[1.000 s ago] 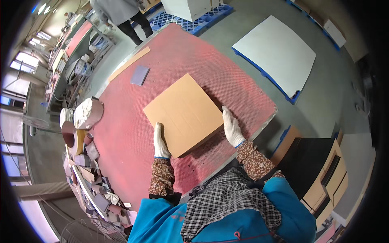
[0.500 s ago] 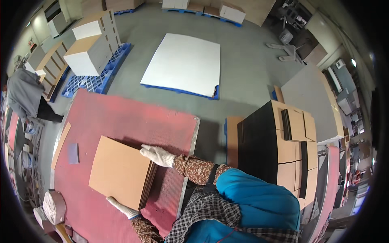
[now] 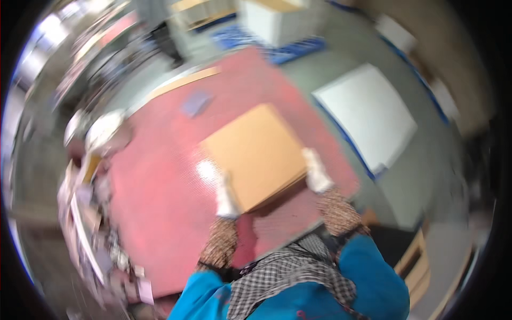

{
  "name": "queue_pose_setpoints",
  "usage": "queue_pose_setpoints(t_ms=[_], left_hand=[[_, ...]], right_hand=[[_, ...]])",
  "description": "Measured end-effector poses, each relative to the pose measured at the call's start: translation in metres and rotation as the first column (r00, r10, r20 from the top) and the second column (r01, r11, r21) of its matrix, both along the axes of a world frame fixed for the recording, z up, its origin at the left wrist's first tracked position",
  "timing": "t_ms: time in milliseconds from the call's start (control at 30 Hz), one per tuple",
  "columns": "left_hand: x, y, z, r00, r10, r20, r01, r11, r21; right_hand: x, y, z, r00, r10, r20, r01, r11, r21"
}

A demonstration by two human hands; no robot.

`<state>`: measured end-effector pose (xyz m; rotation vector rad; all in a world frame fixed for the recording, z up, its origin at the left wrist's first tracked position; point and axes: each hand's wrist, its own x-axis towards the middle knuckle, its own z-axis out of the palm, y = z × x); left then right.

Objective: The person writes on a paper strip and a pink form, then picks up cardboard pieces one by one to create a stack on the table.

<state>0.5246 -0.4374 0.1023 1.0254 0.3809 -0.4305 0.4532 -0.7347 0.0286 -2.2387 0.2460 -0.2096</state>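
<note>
A stack of brown cardboard sheets (image 3: pixel 258 152) is at the middle of a red tabletop (image 3: pixel 160 176), its top sheet flat and smooth. My left hand (image 3: pixel 226 198), in a white knit glove, is closed on the stack's near left side. The right hand (image 3: pixel 318 172), gloved alike, grips its right side near the corner. The fingertips are blurred and partly hidden at the edges. Whether the stack rests on the table or is slightly raised, I cannot tell.
A grey-blue flat block (image 3: pixel 197 103) and a long cardboard strip (image 3: pixel 184 82) lie toward the table's far left. White sheets on a blue pallet (image 3: pixel 368 114) stand beyond its right edge. Cluttered items (image 3: pixel 109 130) line the left side. A person's dark legs (image 3: pixel 166 42) show far back.
The view has swung to the left, so the table and the pallets appear turned and shifted right. Both hands stay on the cardboard stack, now in front of my body.
</note>
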Motion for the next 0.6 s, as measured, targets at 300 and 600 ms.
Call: queue_pose_setpoints(t_ms=[300,600], left_hand=[[0.065,0.003,-0.1,0.988,-0.043,0.146,0.032,0.996,0.078],[0.22,0.086,-0.066,0.927,-0.023,0.375,-0.304,0.541,0.784]], right_hand=[[0.073,-0.018,0.046,0.983,-0.05,-0.179,0.183,0.437,0.881],[0.065,-0.048,0.012,0.999,-0.043,-0.033,0.053,0.665,0.745]])
